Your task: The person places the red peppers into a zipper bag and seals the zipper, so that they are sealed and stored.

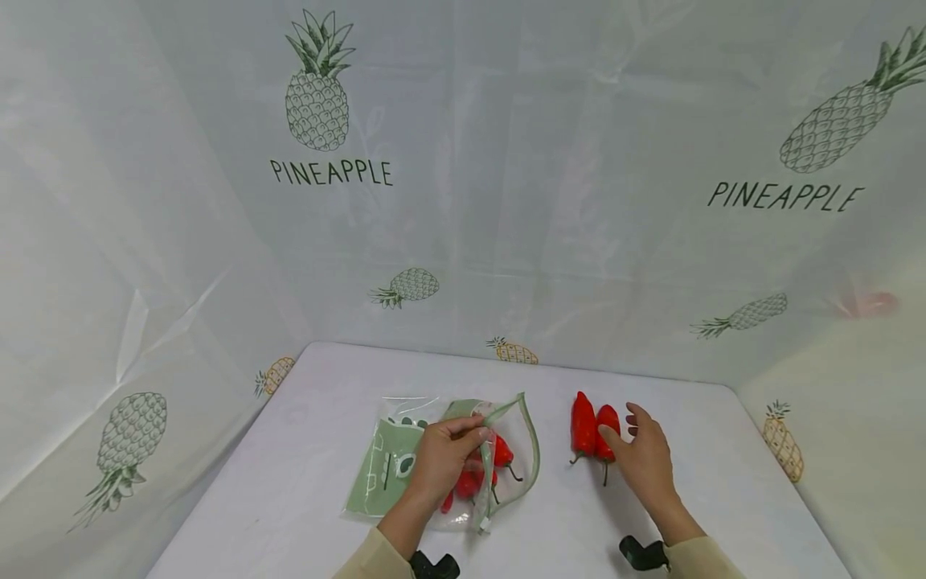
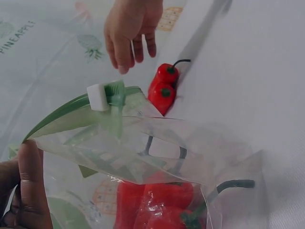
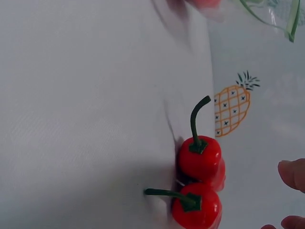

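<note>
A white sheet printed with pineapples (image 1: 506, 225) rises behind and beside the white-covered counter (image 1: 289, 490), closing off its far edge and both side edges. Left of the counter's middle lies a flat piece of clear plastic with a green printed panel (image 1: 369, 482), and against its right side a clear plastic zip bag with a green sealing strip (image 1: 536, 450), its mouth gaping toward the right edge; the left hand hides whether these are one bag or two. That left hand (image 1: 441, 454) has thumb and fingers pinched on the zip bag's rim. The right hand (image 1: 646, 462) hovers at the pair of peppers on the right half of the counter, its fingers spread fairly wide and holding nothing; the right wrist view shows a gap between them and the fruit. Several glossy red peppers with dark green stems (image 1: 469, 484) sit inside the zip bag, too overlapped to count. Outside it, a left red pepper (image 1: 582, 426) and a right red pepper (image 1: 608, 417) lie touching, stems toward the near edge. The step in hand looks like reaching for one of these; the next move seems to call for closing the fingers around its body while the left hand keeps the mouth apart. Smallest is the white plastic slider (image 2: 97, 98) on the sealing strip.
</note>
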Tool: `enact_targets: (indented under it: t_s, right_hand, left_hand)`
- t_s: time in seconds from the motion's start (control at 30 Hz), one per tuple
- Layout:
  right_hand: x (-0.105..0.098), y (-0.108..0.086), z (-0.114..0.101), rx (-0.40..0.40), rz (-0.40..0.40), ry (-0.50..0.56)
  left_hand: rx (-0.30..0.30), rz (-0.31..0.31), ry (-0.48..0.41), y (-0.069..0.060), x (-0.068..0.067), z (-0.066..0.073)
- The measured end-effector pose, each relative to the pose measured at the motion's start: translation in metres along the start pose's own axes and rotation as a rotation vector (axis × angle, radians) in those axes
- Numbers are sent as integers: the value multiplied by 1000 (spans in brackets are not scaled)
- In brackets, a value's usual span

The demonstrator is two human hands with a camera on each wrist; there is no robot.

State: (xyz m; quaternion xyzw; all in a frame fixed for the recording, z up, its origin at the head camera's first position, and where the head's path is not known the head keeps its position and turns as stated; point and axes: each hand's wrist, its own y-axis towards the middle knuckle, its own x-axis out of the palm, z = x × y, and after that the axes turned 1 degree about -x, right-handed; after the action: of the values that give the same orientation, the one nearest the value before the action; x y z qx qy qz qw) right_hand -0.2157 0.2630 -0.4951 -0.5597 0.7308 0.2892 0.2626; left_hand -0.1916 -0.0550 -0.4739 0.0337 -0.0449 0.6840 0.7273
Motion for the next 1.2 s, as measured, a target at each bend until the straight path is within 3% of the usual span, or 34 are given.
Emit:
enact_targets:
  t_s: [0.6,1.2]
  right_hand:
    - [9,13,23,74,-78,-21]
    - [19,26,29,130,-132,-53]
  left_hand:
    - [-12,-5,15,-1,1,0]
    - [-10,-17,31,-1,0,0]
